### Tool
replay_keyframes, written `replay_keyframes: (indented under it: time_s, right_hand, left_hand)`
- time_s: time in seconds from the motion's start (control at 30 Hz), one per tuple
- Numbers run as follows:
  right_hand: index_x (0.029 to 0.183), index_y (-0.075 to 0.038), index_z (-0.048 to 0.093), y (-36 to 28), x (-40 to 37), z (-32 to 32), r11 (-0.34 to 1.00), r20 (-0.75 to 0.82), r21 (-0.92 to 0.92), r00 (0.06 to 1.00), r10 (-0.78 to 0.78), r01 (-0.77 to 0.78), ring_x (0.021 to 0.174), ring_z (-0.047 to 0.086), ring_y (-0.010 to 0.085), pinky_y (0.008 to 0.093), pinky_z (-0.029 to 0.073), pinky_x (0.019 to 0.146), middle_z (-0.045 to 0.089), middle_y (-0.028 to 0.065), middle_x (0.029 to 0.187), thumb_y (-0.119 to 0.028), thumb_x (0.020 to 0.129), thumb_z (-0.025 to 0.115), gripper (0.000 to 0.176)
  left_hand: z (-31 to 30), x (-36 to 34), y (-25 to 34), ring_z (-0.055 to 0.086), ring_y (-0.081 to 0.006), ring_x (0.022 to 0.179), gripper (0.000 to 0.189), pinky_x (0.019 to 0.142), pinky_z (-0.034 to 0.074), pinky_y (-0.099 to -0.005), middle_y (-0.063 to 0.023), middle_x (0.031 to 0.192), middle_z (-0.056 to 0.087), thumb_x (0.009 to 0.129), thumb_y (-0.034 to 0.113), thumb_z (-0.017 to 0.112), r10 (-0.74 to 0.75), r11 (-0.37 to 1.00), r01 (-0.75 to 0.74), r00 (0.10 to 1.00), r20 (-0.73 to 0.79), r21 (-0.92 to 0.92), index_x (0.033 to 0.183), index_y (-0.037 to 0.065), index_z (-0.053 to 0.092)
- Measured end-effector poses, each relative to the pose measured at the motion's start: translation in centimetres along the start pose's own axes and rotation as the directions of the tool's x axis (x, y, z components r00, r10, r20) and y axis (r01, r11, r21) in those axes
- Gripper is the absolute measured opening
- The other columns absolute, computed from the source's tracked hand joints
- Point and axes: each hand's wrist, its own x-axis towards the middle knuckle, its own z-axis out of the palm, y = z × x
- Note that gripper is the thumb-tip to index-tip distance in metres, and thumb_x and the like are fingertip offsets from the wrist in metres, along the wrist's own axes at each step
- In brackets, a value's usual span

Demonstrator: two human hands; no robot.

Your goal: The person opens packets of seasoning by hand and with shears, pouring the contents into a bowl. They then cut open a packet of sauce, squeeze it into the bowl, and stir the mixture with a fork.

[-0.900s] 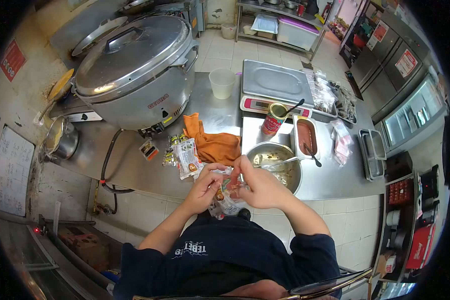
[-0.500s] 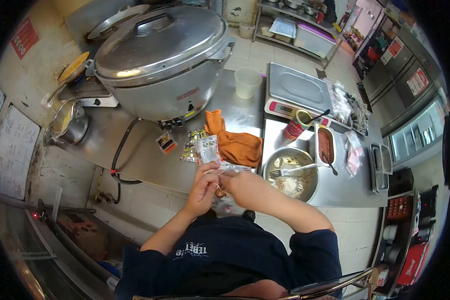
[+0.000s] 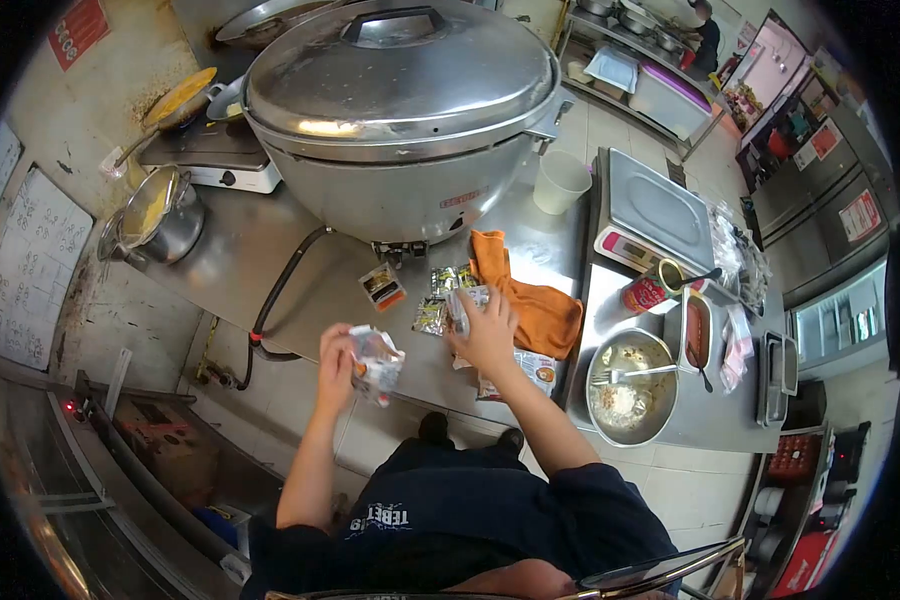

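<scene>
L hand [image 3: 336, 362] shut round crumpled clear plastic wrapper [image 3: 376, 362] off counter edge, R hand [image 3: 490, 335] spread flat on small printed foil sachets [image 3: 438, 302] by orange cloth [image 3: 538, 308], big steel cooker [image 3: 400, 130] w/ red label unreadable, navy shirt [image 3: 450, 500] reads "TEBET"

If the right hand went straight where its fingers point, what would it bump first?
Probably the small packets at the fingertips of the right hand; behind them stands the big pot. Depth is hard to judge.

right hand [image 3: 490, 338]: hides part of packets [image 3: 435, 300] | wrapper [image 3: 375, 362]: print too small to read
</scene>
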Motion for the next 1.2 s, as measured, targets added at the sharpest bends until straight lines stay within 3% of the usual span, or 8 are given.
replay_keyframes:
  time_s: [0.2, 0.33, 0.43, 0.73, 0.83, 0.93, 1.0, 1.2]
  right_hand:
    - [0.119, -0.020, 0.053, 5.1, 0.1, 0.4, 0.968, 0.312, -0.228, 0.933, 0.178, -0.109, 0.112, 0.047, 0.0329, 0.0507, 0.040, 0.086, 0.043, 0.0183, 0.128, -0.033, 0.074, 0.068, 0.049]
    - [0.115, -0.014, 0.056, 4.7, 3.6, -1.6, 0.733, 0.015, -0.644, 0.954, 0.299, -0.220, 0.111, 0.048, 0.0372, 0.0492, 0.040, 0.090, 0.045, 0.0180, 0.128, -0.019, 0.069, 0.069, 0.048]
    - [0.101, -0.004, 0.060, 5.7, 6.3, 1.5, 0.975, 0.173, -0.148, 0.975, -0.139, 0.165, 0.101, 0.053, 0.0332, 0.0428, 0.042, 0.089, 0.056, 0.0158, 0.112, -0.006, 0.063, 0.069, 0.039]
    - [0.086, -0.007, 0.060, 8.1, 6.1, 8.3, 0.900, 0.452, -0.317, 0.882, -0.135, 0.300, 0.082, 0.061, 0.0296, 0.0383, 0.050, 0.069, 0.061, 0.0092, 0.090, -0.008, 0.072, 0.059, 0.015]
    - [0.085, -0.003, 0.056, 6.6, 6.6, 5.7, 0.980, 0.051, 0.193, 0.998, 0.039, -0.048, 0.073, 0.059, 0.0248, 0.0352, 0.047, 0.065, 0.058, 0.0064, 0.078, -0.006, 0.081, 0.050, 0.008]
    - [0.091, -0.003, 0.055, 4.6, 4.5, 1.1, 0.634, 0.366, 0.666, 0.913, 0.180, -0.392, 0.070, 0.052, 0.0134, 0.0276, 0.043, 0.063, 0.053, -0.0009, 0.077, -0.012, 0.091, 0.046, 0.013]
    - [0.092, -0.001, 0.052, 1.2, 2.1, -3.7, 0.561, 0.282, 0.752, 0.938, 0.202, -0.347, 0.079, 0.051, 0.0138, 0.0285, 0.042, 0.073, 0.053, 0.0045, 0.078, -0.020, 0.095, 0.042, 0.022]
    - [0.080, -0.002, 0.054, 0.2, -3.8, -15.6, 0.819, -0.025, 0.480, 0.928, 0.371, -0.314, 0.055, 0.039, 0.0042, 0.0231, 0.033, 0.048, 0.045, -0.0041, 0.060, -0.012, 0.091, 0.053, 0.015]
  left_hand:
    - [-1.1, 6.5, -7.0, 0.044, -0.0251, 0.113, 0.008, 0.095, 0.036, -0.0336, -0.0140, 0.119, 0.045, 0.086, 0.004, 0.051, -0.036, 0.992, -0.003, 0.951, 0.307, 0.128, 0.092, 0.003, 0.056]
    - [1.0, 7.5, -6.1, 0.047, -0.0302, 0.111, 0.022, 0.095, 0.035, -0.0371, -0.0121, 0.118, 0.050, 0.080, 0.002, 0.053, -0.055, 0.964, 0.009, 0.984, 0.167, 0.265, 0.100, 0.008, 0.059]
    - [2.3, 7.0, -4.0, 0.047, -0.0304, 0.110, 0.026, 0.097, 0.032, -0.0388, -0.0119, 0.116, 0.052, 0.076, 0.003, 0.057, 0.071, 0.922, -0.071, 0.997, 0.013, 0.380, 0.101, 0.008, 0.059]
    - [4.1, 3.8, 0.6, 0.050, -0.0274, 0.107, 0.027, 0.093, 0.036, -0.0366, -0.0107, 0.108, 0.056, 0.074, 0.005, 0.063, 0.076, 0.945, -0.078, 0.997, 0.018, 0.318, 0.100, 0.007, 0.059]
    - [6.1, 4.4, 1.5, 0.052, -0.0243, 0.105, 0.030, 0.090, 0.039, -0.0354, -0.0095, 0.108, 0.056, 0.075, 0.008, 0.066, 0.041, 0.977, -0.052, 0.998, 0.056, 0.205, 0.104, 0.007, 0.059]
    - [9.9, 5.2, 3.8, 0.053, -0.0201, 0.104, 0.035, 0.087, 0.041, -0.0325, -0.0081, 0.109, 0.056, 0.079, 0.012, 0.067, -0.246, 0.969, 0.245, 0.969, -0.040, -0.024, 0.112, 0.007, 0.057]
    - [12.2, 5.5, 5.9, 0.054, -0.0138, 0.099, 0.037, 0.084, 0.043, -0.0286, -0.0062, 0.107, 0.057, 0.083, 0.014, 0.065, -0.516, 0.681, 0.647, 0.756, 0.401, -0.343, 0.118, 0.006, 0.054]
    - [19.7, 2.4, 12.7, 0.054, -0.0094, 0.090, 0.026, 0.080, 0.044, -0.0237, -0.0040, 0.098, 0.057, 0.087, 0.014, 0.061, -0.290, 0.747, 0.541, 0.789, 0.542, -0.387, 0.108, 0.001, 0.054]
